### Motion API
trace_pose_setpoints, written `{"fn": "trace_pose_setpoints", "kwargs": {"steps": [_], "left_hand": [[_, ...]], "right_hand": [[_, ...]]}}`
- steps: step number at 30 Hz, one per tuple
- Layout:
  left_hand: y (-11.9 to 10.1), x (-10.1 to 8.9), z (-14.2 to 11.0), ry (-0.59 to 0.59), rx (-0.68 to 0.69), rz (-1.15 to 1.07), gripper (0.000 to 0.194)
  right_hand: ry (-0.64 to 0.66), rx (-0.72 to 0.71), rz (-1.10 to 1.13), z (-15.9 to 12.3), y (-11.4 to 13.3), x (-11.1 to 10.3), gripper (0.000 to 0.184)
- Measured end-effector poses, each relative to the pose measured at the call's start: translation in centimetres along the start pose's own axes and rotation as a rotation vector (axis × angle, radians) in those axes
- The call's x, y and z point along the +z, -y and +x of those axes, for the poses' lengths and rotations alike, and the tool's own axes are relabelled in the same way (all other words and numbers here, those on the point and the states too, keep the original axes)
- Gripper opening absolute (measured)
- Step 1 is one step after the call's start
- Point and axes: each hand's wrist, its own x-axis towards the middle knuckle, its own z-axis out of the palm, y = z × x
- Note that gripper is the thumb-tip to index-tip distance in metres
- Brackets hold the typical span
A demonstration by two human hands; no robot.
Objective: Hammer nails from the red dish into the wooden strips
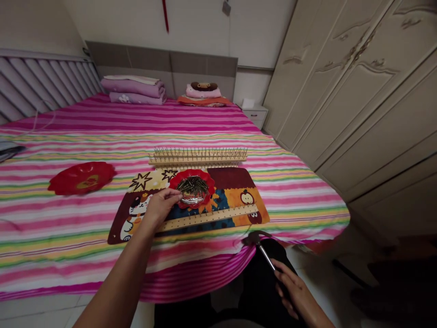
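Observation:
My left hand is at the left rim of a scalloped red bowl, its fingertips pinched together; whatever they hold is too small to make out. Inside the bowl lies a heap of nails, darker ones at the back and shiny ones in front. Just before the bowl, a long wooden strip dotted with holes or nail heads rests on a patterned mat, partly behind my left wrist. Low at the right, my right hand is closed around the handle of a hammer, its dark head by the bed edge.
Behind the mat lie wooden strips bristling with upright nails. A red scalloped plate is on the striped bedspread to the left. Folded bedding sits by the headboard. A wardrobe stands at the right.

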Motion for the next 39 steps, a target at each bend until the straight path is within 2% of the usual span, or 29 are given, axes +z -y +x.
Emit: {"fn": "trace_pose_setpoints", "kwargs": {"steps": [5, 9, 22, 29, 32, 35, 39], "left_hand": [[1.7, -0.7, -3.2, -0.021, -0.114, -0.094, 0.048], [3.0, -0.3, -4.7, -0.015, -0.191, -0.133, 0.047], [4.6, 1.0, -4.6, -0.109, -0.03, 0.086, 0.032], [5.2, 1.0, -4.5, -0.076, 0.022, 0.286, 0.028], [5.0, 1.0, -4.7, -0.088, 0.046, 0.374, 0.024], [4.5, 1.1, -4.9, -0.108, 0.054, 0.432, 0.022], [4.6, 1.2, -5.1, -0.115, 0.069, 0.444, 0.021]], "right_hand": [[-0.013, -0.003, 0.012, -0.4, 0.4, 0.2, 0.069], [-0.024, 0.021, 0.031, -0.7, 0.7, 0.4, 0.07], [-0.023, 0.026, 0.043, -0.8, 1.0, 0.3, 0.067], [-0.043, -0.008, 0.0, -1.2, 0.8, 0.9, 0.069], [-0.015, -0.06, -0.04, -2.2, 1.6, 2.1, 0.071], [0.089, -0.156, -0.096, -3.3, 3.7, 3.8, 0.067], [0.233, -0.46, -0.255, -3.8, 8.2, 6.6, 0.052]]}}
